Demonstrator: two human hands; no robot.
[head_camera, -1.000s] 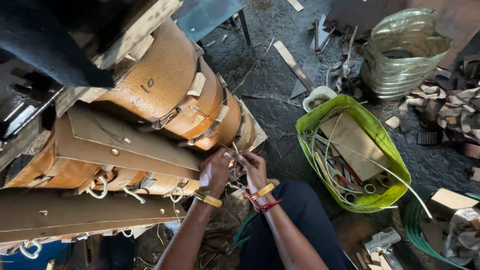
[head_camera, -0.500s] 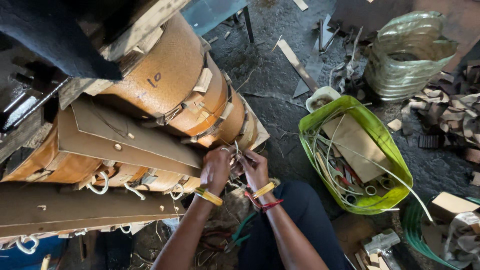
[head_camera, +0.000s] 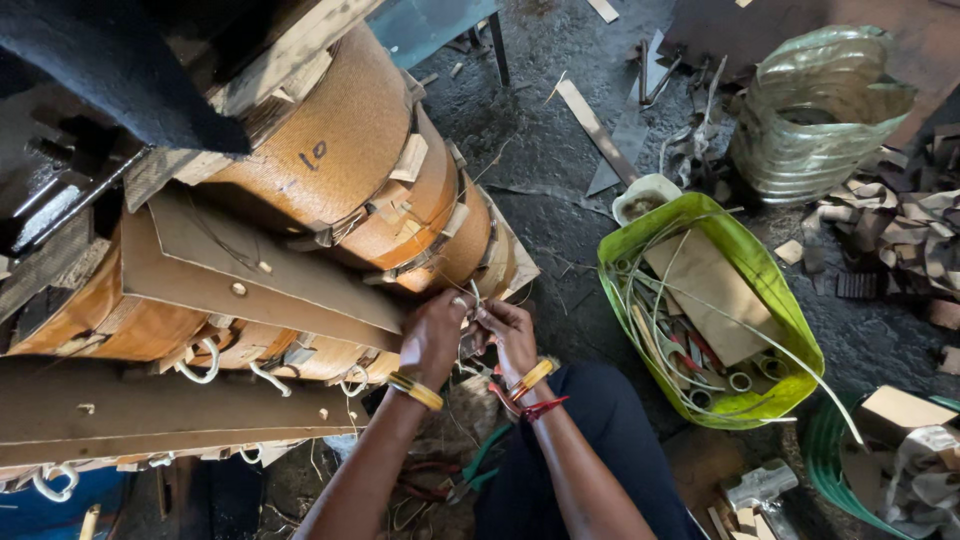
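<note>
Both hands meet at the lower edge of the big copper-brown wound coil (head_camera: 340, 170), fingertips pinched together on a thin pale wire lead (head_camera: 472, 298) that stands up between them. The left hand (head_camera: 435, 335) presses against the coil's ribbed windings; the right hand (head_camera: 507, 335) closes its grip on the lead just beside it. Flat brown pressboard sheets (head_camera: 260, 265) jut from the coil stack. Well apart on the gritty dark floor (head_camera: 560, 220) sits a lime-green plastic basin (head_camera: 775, 300) of pale strips and small rings.

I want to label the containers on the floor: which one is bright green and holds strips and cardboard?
The lime-green tub right of the hands; the crumpled pale-green container lies farther away.
</note>
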